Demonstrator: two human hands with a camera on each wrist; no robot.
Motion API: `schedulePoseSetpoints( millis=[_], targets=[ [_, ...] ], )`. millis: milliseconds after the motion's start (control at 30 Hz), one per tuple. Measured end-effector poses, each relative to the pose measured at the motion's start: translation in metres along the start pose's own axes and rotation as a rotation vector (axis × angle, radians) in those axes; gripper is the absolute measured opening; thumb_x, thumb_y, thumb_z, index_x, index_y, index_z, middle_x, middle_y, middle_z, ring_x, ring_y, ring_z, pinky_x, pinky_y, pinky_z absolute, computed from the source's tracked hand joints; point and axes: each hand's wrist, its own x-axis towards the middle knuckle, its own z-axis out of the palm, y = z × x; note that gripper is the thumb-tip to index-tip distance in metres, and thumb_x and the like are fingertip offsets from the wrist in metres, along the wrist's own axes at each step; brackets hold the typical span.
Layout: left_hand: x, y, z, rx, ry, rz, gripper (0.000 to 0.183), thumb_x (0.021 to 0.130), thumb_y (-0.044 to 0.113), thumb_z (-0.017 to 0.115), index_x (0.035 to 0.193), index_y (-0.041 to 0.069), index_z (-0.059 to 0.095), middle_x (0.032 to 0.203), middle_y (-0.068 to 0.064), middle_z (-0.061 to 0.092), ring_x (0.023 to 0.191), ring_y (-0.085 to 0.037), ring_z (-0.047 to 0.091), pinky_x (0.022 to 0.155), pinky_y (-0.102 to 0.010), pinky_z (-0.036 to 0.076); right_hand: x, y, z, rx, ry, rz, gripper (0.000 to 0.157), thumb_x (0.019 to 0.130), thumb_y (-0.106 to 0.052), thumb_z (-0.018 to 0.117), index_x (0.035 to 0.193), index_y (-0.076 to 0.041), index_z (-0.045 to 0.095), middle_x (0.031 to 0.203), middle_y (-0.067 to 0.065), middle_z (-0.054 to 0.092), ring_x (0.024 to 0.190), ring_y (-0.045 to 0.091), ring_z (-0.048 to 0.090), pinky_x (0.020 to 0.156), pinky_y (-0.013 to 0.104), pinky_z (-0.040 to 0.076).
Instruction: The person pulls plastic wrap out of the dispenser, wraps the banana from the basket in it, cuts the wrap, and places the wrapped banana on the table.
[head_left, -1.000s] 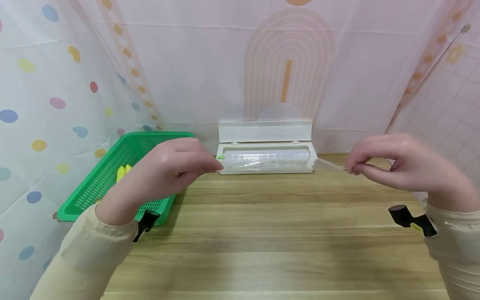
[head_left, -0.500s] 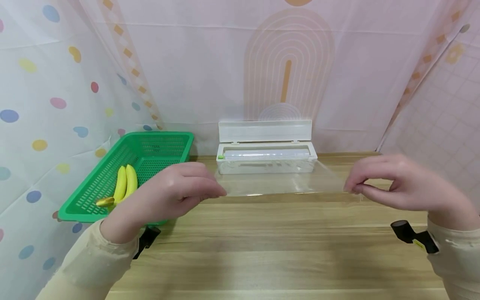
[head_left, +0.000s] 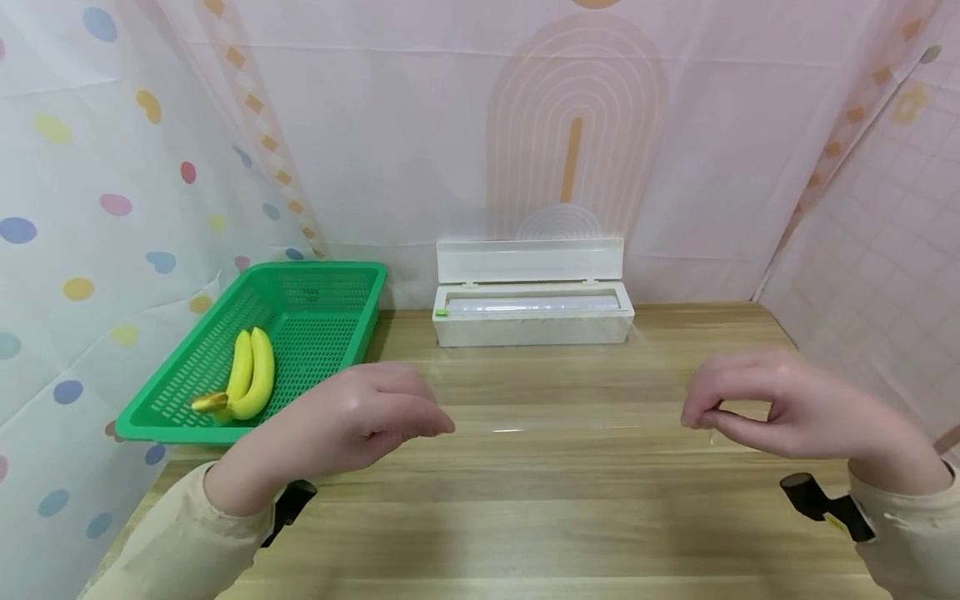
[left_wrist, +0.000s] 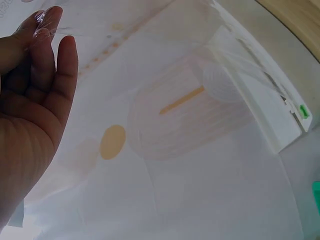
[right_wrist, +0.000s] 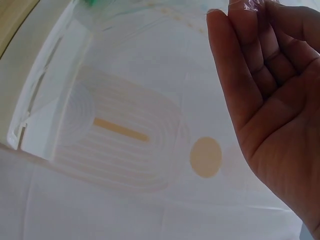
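A clear sheet of plastic wrap stretches from a white dispenser box toward the viewer, above the table. At its front left corner, my left hand pinches the film between thumb and fingers; a crumpled bit shows at the fingertips in the left wrist view. The opposite corner is pinched by my right hand, with crinkled film at its fingertips in the right wrist view. Inside the box, whose lid stands up, lies the film roll. The sheet is so transparent that most of its outline is hard to see.
A green basket stands on the left of the wooden table, with yellow bananas in it. Behind the box hangs a patterned curtain, and more curtain covers both sides.
Both hands have moved toward the viewer and away from the box, drawing the plastic wrap out longer. The box and basket have stayed in place; the bananas, partly covered earlier, now show.
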Motion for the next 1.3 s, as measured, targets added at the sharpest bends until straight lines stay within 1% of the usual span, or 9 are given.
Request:
schedulePoseSetpoints(
  millis=[133, 200, 267, 367, 467, 700, 900, 1067, 1300],
  targets=[
    [-0.004, -0.001, 0.006, 0.006, -0.024, 0.015, 0.03, 0.103, 0.013, 0.042, 0.104, 0.008, 0.071, 0.094, 0.007, 0.066, 0.085, -0.007, 0.059, 0.077, -0.016, 0.05, -0.006, 0.001, 0.006, 0.004, -0.018, 0.016, 0.012, 0.101, -0.01, 0.054, 0.102, -0.011, 0.066, 0.092, -0.006, 0.063, 0.082, 0.003, 0.058, 0.07, 0.015, 0.049],
    [-0.006, -0.001, 0.009, 0.002, -0.036, 0.021, 0.026, 0.1, 0.005, 0.046, 0.104, 0.008, 0.071, 0.094, 0.007, 0.066, 0.085, -0.007, 0.059, 0.078, -0.016, 0.05, -0.008, 0.0, 0.009, 0.002, -0.026, 0.026, 0.012, 0.101, -0.011, 0.054, 0.102, -0.012, 0.066, 0.092, -0.007, 0.063, 0.081, 0.003, 0.058, 0.071, 0.014, 0.049],
    [-0.008, -0.001, 0.011, 0.001, -0.046, 0.022, 0.025, 0.093, -0.005, 0.053, 0.104, 0.009, 0.071, 0.094, 0.008, 0.067, 0.086, -0.007, 0.06, 0.078, -0.016, 0.05, -0.011, 0.001, 0.013, 0.01, -0.035, 0.039, 0.011, 0.101, -0.011, 0.055, 0.103, -0.013, 0.066, 0.092, -0.007, 0.063, 0.081, 0.003, 0.059, 0.072, 0.013, 0.049],
    [-0.011, -0.001, 0.015, -0.005, -0.059, 0.017, 0.038, 0.078, -0.015, 0.062, 0.104, 0.011, 0.071, 0.094, 0.009, 0.067, 0.085, -0.006, 0.059, 0.077, -0.015, 0.05, -0.015, 0.002, 0.02, 0.024, -0.052, 0.055, 0.011, 0.101, -0.012, 0.056, 0.103, -0.015, 0.066, 0.093, -0.008, 0.064, 0.081, 0.003, 0.059, 0.073, 0.012, 0.049],
    [-0.014, -0.001, 0.021, -0.018, -0.072, 0.015, 0.043, 0.072, -0.018, 0.068, 0.103, 0.012, 0.072, 0.093, 0.009, 0.068, 0.085, -0.005, 0.06, 0.077, -0.014, 0.05, -0.019, 0.004, 0.027, 0.049, -0.072, 0.07, 0.01, 0.1, -0.01, 0.057, 0.103, -0.015, 0.065, 0.094, -0.008, 0.064, 0.081, 0.003, 0.06, 0.073, 0.012, 0.048],
    [-0.024, -0.002, 0.04, -0.027, -0.094, 0.01, 0.034, 0.073, -0.01, 0.077, 0.096, 0.014, 0.073, 0.09, 0.01, 0.069, 0.083, -0.004, 0.061, 0.077, -0.013, 0.049, -0.031, 0.004, 0.044, 0.099, -0.138, 0.215, 0.021, 0.096, -0.006, 0.065, 0.101, -0.025, 0.066, 0.095, -0.015, 0.064, 0.081, -0.001, 0.058, 0.072, 0.011, 0.049],
    [-0.034, -0.006, 0.059, -0.03, -0.138, -0.02, 0.027, 0.077, -0.004, 0.08, 0.093, 0.016, 0.074, 0.088, 0.012, 0.07, 0.084, -0.002, 0.063, 0.077, -0.013, 0.05, -0.042, 0.013, 0.066, 0.156, -0.158, 0.214, 0.029, 0.086, 0.007, 0.071, 0.098, -0.02, 0.067, 0.09, -0.01, 0.065, 0.08, -0.002, 0.06, 0.07, 0.011, 0.051],
    [-0.041, -0.009, 0.074, -0.038, -0.199, -0.033, 0.027, 0.078, -0.003, 0.079, 0.095, 0.018, 0.075, 0.089, 0.013, 0.07, 0.085, 0.0, 0.063, 0.078, -0.011, 0.049, -0.051, 0.016, 0.081, 0.225, -0.188, 0.28, 0.027, 0.086, 0.008, 0.07, 0.095, -0.017, 0.068, 0.089, -0.008, 0.066, 0.083, -0.001, 0.061, 0.069, 0.014, 0.053],
    [-0.048, -0.013, 0.095, -0.023, -0.26, -0.06, 0.02, 0.08, 0.001, 0.078, 0.091, 0.017, 0.075, 0.089, 0.013, 0.071, 0.086, 0.002, 0.063, 0.081, -0.011, 0.048, -0.061, 0.02, 0.098, 0.221, -0.227, 0.329, 0.026, 0.084, 0.009, 0.069, 0.091, -0.016, 0.068, 0.088, -0.008, 0.066, 0.083, -0.002, 0.06, 0.068, 0.013, 0.052]
  ],
)
